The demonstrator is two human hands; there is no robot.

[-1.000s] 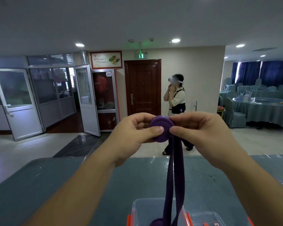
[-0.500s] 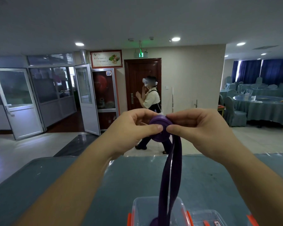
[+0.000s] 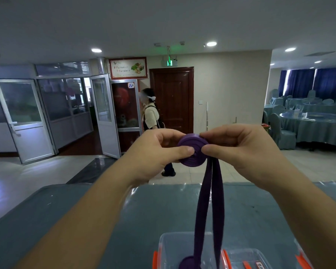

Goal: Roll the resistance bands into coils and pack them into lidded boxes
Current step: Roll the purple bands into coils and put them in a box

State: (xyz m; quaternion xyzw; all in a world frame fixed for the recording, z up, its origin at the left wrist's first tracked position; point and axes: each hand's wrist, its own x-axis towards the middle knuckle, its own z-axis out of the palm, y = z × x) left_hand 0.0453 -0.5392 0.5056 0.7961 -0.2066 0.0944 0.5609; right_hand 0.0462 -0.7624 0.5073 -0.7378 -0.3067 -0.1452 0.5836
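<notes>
The purple resistance band (image 3: 192, 152) is half rolled: a flat spiral coil sits at picture centre, held up in the air above the worktop (image 3: 85, 220), and its two loose tails hang straight down towards six o'clock. The left hand (image 3: 153, 156) pinches the coil from nine o'clock, thumb laid across the spiral face and fingers (image 3: 163, 135) curled behind it. The right hand (image 3: 246, 150) pinches it from three o'clock, thumb on the face and fingers curled over the top edge.

The tails drop into a clear plastic box (image 3: 169, 249) with orange clips, open on top, at six o'clock on the worktop. Inside it, at the bottom edge of the view, lies a second purple coil (image 3: 188, 263), cut off by the frame and partly covered by the tails. Just beside the box, at five o'clock, is a clear lid or second box (image 3: 248, 257) with orange clips; which of the two cannot be told, since the frame crops it.

Beyond the worktop, at twelve o'clock, a person (image 3: 150, 117) stands near a dark wooden door (image 3: 173, 98).
</notes>
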